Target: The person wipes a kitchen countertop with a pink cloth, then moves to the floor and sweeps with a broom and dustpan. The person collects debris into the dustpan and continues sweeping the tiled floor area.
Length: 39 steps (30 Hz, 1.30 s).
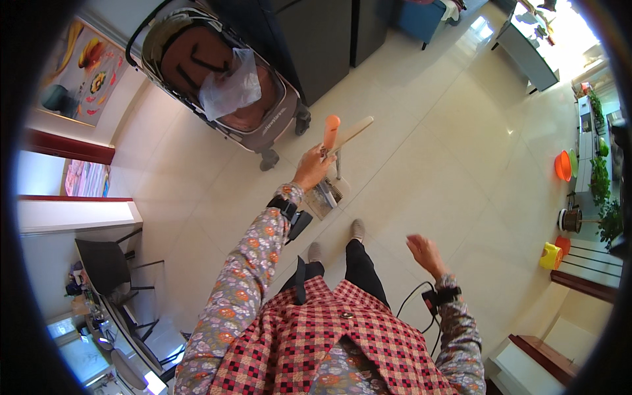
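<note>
My left hand (313,167) grips the upper ends of a broom and a long-handled dustpan together, ahead of my feet. One handle ends in a rounded orange grip (332,127); the other is a flat, pale bar (356,132) pointing up and to the right. Below the hand, the dustpan (320,208) is near the tiled floor, with dark bristles (336,191) over it. Which handle belongs to which tool is hard to tell. My right hand (427,255) hangs at my right side, holding nothing, its fingers loosely bent.
A baby stroller (276,121) with a clear plastic bag (232,86) on it stands ahead left, beside a dark cabinet (321,49). Black chairs (103,261) line the left. Along the right are an orange basin (562,166), a yellow stool (549,256) and potted plants (572,220).
</note>
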Each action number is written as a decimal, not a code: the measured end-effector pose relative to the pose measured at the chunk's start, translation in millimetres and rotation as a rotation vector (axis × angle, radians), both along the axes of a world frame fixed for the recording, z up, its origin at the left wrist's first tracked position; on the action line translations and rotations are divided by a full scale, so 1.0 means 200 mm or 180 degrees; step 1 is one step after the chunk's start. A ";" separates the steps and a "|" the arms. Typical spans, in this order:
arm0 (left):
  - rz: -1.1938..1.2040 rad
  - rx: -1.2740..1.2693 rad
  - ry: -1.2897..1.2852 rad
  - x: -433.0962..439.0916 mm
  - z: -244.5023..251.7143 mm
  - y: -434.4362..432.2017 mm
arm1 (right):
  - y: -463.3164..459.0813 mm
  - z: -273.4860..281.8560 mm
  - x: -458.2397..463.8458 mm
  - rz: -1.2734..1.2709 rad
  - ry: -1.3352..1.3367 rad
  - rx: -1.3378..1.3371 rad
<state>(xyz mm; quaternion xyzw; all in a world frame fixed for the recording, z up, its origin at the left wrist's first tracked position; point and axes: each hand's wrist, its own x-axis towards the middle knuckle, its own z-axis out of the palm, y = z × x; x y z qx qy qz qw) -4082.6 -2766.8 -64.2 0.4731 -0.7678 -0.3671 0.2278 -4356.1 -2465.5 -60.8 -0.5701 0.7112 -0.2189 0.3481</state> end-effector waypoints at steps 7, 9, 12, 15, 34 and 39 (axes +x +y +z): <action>0.0263 0.0075 -0.0088 0.14 0.06 0.11 | -0.81 0.17 0.20 0.1099 -0.0640 -0.0496; 0.0525 0.0205 0.0167 0.16 0.06 0.15 | -0.89 0.16 0.25 0.1379 -0.0605 -0.0511; 0.0948 0.0215 0.0533 0.17 0.02 0.19 | -0.94 0.17 0.27 0.1206 -0.1022 -0.0112; 0.1151 0.0315 0.0868 0.14 -0.02 0.22 | -0.99 0.20 0.23 0.1046 -0.1515 0.0248; 0.0245 -0.0203 0.0448 -0.01 -0.12 0.22 | -0.69 0.34 -0.48 0.0769 -0.1123 0.0785; -0.0262 -0.0466 0.0149 0.03 -0.24 0.20 | -0.52 0.42 -0.74 0.1649 0.0474 0.1350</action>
